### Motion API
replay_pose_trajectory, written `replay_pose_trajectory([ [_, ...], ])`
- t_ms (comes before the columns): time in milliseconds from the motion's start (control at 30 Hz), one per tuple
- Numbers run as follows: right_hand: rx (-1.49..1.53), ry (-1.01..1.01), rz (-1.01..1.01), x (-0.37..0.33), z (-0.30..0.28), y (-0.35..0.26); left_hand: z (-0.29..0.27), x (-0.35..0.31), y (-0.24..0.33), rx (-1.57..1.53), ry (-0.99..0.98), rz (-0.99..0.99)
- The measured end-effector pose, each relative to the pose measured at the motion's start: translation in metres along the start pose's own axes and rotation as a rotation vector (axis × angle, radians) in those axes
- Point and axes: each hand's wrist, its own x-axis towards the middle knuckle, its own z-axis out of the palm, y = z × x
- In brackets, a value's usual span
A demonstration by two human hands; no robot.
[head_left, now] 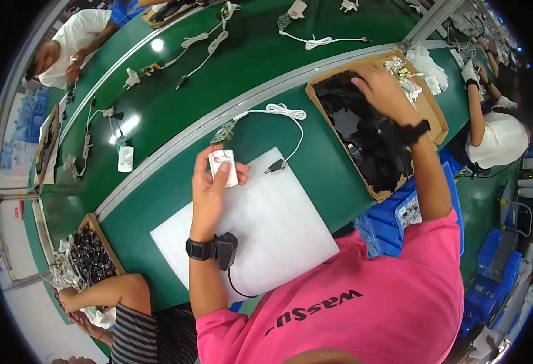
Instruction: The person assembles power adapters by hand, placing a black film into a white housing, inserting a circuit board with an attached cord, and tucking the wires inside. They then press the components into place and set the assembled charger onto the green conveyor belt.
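Note:
My left hand (215, 182) is closed around a white plastic adapter housing (223, 167), thumb across its face. Thin wires show at the housing's top end. Just beyond it hangs a small green circuit board (222, 131), joined to a white cable (286, 110) that is bundled and ends in a black plug (275, 167) over a white foam sheet (266, 212). My right hand (384, 94) reaches over the far part of a cardboard tray (374, 193) of black plastic pieces (357, 127). Its thumb stands apart from the fingers, with nothing visible held; the fingertips are partly hidden.
White adapter parts (400, 68) lie in the tray's far right corner. Beyond a metal rail (266, 92), a green work surface (242, 67) carries boards and cables. Blue bins (394, 212) stand at my right. At left, another person's arm (111, 291) reaches to a box of black parts (90, 252).

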Motion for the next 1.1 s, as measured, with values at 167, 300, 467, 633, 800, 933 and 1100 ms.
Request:
replay_pose_trajectory([
  [167, 0.025, -0.030, 0.046, -0.004, 0.035, 0.004, -0.020, -0.013, 0.012, 0.080, -0.040, -0.007],
  [300, 0.036, -0.036, 0.050, -0.009, 0.019, -0.028, -0.024, -0.010, 0.013, 0.064, -0.055, 0.005],
  [467, -0.253, 0.284, 0.048, -0.004, -0.026, -0.051, -0.026, -0.010, 0.011, 0.076, -0.077, -0.005],
  [633, 0.035, 0.546, -0.067, -0.002, -0.077, -0.138, -0.027, -0.011, 0.014, 0.026, -0.078, -0.014],
  [800, 0.308, 0.555, -0.477, 0.000, -0.007, -0.229, -0.019, -0.017, 0.024, -0.297, -0.093, -0.080],
  [933, 0.429, 0.341, -0.494, 0.007, 0.042, -0.256, -0.018, -0.017, 0.025, -0.465, 0.043, -0.004],
  [1100, 0.659, 0.270, -0.413, 0.015, 0.054, -0.251, -0.032, -0.017, 0.018, -0.162, 0.044, 0.082],
])
